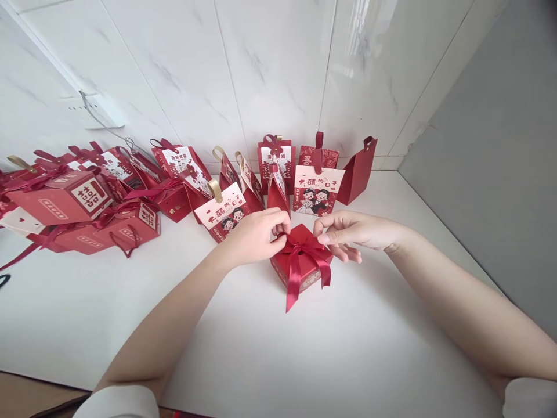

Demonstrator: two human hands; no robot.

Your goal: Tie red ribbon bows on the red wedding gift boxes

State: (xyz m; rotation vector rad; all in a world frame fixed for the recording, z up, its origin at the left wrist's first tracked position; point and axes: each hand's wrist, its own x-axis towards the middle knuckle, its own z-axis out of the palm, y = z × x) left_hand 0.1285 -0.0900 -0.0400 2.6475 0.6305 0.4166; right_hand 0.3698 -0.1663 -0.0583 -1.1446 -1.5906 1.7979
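Ribbon bow [300,253], 1, atop red box [308,268]: with left hand [261,235] and right hand [347,229] each seemingly pinching 1 side, we best draw both evenly, keeping the knot [298,248] centred.

A person's bare left forearm [178,313] slanted up from the lower left, the bare right forearm [461,296] from the lower right. The left hand [256,237], back upward, curled its fingers toward its thumb. Opposite, the right hand [354,228] pinched thumb and forefinger, other fingers loosely extended below.
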